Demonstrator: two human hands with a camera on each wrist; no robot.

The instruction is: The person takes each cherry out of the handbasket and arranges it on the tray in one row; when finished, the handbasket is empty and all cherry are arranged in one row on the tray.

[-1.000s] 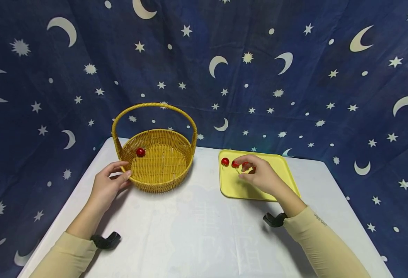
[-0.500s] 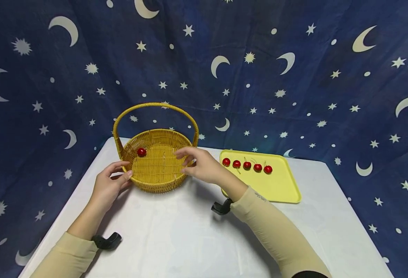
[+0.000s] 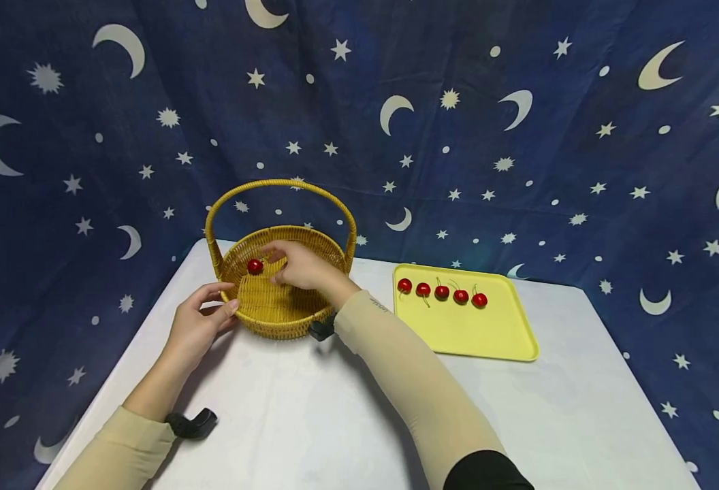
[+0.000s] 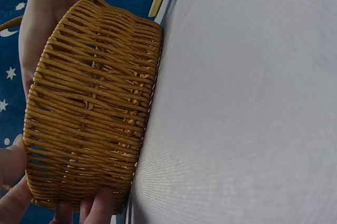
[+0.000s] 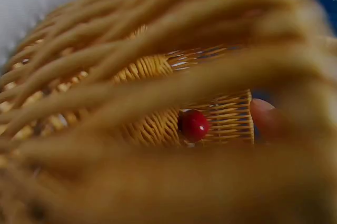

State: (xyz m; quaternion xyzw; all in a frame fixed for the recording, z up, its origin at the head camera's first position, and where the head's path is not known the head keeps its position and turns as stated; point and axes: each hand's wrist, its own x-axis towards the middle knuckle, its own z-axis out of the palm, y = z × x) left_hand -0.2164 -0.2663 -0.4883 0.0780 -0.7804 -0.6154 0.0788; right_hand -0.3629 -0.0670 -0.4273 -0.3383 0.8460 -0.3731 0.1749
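Note:
A round yellow wicker basket (image 3: 274,331) with a tall arched handle stands at the left of the table. My left hand (image 3: 197,323) holds its left rim, and in the left wrist view the fingers (image 4: 100,205) lie against the woven wall. One red cherry (image 3: 255,266) lies inside, near the left wall. My right hand (image 3: 301,267) is over the inside of the basket, thumb and fingers parted, fingertips just right of the cherry by its stem. In the right wrist view the blurred basket wall (image 5: 158,176) hides the right hand, while the cherry (image 5: 194,125) shows through the gaps.
A yellow tray (image 3: 466,333) lies to the right of the basket, with several stemmed cherries (image 3: 442,292) in a row along its far side. White cloth (image 3: 310,422) covers the table. Behind hangs a dark blue curtain (image 3: 359,88) with moons and stars.
My right hand has moved left from over the tray, across the basket's right rim, to beside the cherry inside. The row of cherries on the tray is uncovered. My left hand stays on the rim.

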